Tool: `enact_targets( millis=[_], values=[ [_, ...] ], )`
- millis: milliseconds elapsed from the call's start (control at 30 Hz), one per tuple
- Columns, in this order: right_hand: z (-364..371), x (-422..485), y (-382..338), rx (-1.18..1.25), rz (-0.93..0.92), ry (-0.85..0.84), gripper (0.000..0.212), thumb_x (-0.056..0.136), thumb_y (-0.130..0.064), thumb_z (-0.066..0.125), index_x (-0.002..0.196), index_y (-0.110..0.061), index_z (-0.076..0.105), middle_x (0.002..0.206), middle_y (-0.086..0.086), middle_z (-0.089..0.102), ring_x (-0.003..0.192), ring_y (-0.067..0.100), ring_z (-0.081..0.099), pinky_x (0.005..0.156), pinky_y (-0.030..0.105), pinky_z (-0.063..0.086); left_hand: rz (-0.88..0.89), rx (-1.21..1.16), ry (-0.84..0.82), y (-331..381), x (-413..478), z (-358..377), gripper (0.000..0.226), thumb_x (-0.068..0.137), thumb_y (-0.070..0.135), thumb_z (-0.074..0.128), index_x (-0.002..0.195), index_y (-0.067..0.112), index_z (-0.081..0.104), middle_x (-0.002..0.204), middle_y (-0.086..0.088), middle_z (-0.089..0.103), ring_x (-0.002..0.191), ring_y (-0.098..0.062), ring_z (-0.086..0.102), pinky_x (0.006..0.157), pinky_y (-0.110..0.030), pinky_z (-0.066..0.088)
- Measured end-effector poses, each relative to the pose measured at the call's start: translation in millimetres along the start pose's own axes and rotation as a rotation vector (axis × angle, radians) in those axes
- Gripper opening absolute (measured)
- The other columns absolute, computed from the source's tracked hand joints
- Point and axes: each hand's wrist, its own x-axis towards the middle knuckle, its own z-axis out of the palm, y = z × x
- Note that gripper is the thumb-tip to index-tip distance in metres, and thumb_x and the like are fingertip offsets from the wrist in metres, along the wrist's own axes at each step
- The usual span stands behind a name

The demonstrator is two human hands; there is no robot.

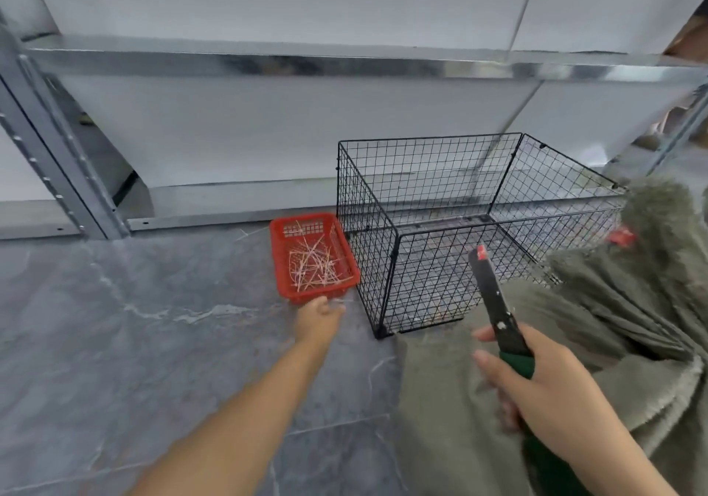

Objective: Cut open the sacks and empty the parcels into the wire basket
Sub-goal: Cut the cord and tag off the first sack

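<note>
A black wire basket stands on the floor against the shelving, with nothing in it. To its right and front lies a grey-green woven sack, its neck bunched and tied with a red tie. My right hand grips the green handles of a pair of cutters, whose dark blades point up toward the basket. My left hand reaches out to the near edge of a small red plastic tray; its fingers are blurred.
The red tray holds several cut pale red ties. Grey metal shelving with white panels runs along the back, one upright post at the left. The floor is grey stone tile.
</note>
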Motion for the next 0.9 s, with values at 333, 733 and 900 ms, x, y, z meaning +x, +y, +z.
enact_targets(
  millis=[333, 733, 900],
  values=[
    [-40, -14, -3, 0.117, -0.06, 0.055, 0.008, 0.089, -0.02, 0.057, 0.09, -0.027, 0.057, 0.056, -0.005, 0.057, 0.044, 0.011, 0.05, 0.048, 0.025, 0.045, 0.64, 0.177, -0.112, 63, -112, 51, 0.013, 0.089, 0.018, 0.056, 0.078, 0.019, 0.063, 0.069, 0.013, 0.057, 0.064, 0.0, 0.051, 0.061, -0.006, 0.039],
    [-116, -28, 14, 0.01, -0.15, 0.239, 0.004, 0.088, -0.021, 0.059, 0.088, -0.024, 0.058, 0.059, -0.007, 0.053, 0.057, 0.013, 0.051, 0.061, 0.028, 0.041, 0.066, 0.038, -0.52, 123, -203, 165, 0.09, 0.068, 0.049, 0.074, 0.136, 0.012, 0.027, 0.135, -0.009, 0.049, 0.118, -0.027, 0.053, 0.096, -0.038, 0.047],
    [-121, -28, 17, -0.069, -0.165, 0.322, 0.009, 0.089, -0.024, 0.058, 0.095, -0.026, 0.053, 0.076, 0.005, 0.058, 0.064, 0.023, 0.056, 0.058, 0.026, 0.039, 0.131, -0.048, -0.442, 104, -198, 163, 0.084, 0.077, 0.036, 0.072, 0.142, 0.012, 0.023, 0.128, -0.007, 0.051, 0.108, -0.019, 0.054, 0.087, -0.03, 0.045]
  ],
)
